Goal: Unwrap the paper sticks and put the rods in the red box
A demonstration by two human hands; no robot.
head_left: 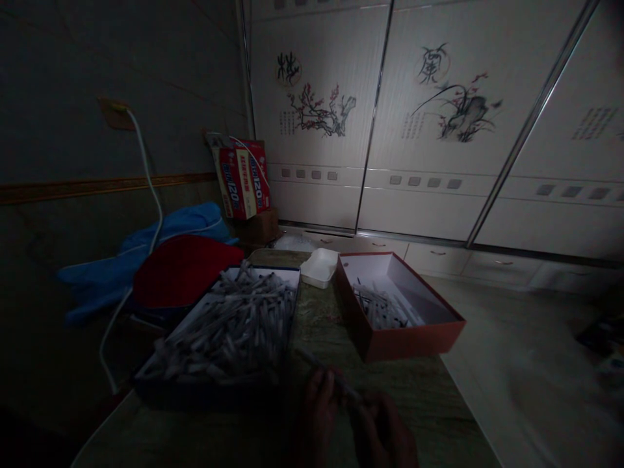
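Pinching one thin stick [347,389] over the bench [316,318] are the left hand [319,398] and the right hand [385,426]. At left, a dark box [209,395] is heaped with pale sticks [244,325]; then a white tray [320,269]; at right, a reddish box [414,342] holds fewer.

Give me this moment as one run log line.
left hand and right hand: holding thin stick | dark box, left: heaped sticks | orange box, right: fewer sticks

Greenish table [316,318]: dark box [209,396], white tray [316,281], reddish box [414,342].
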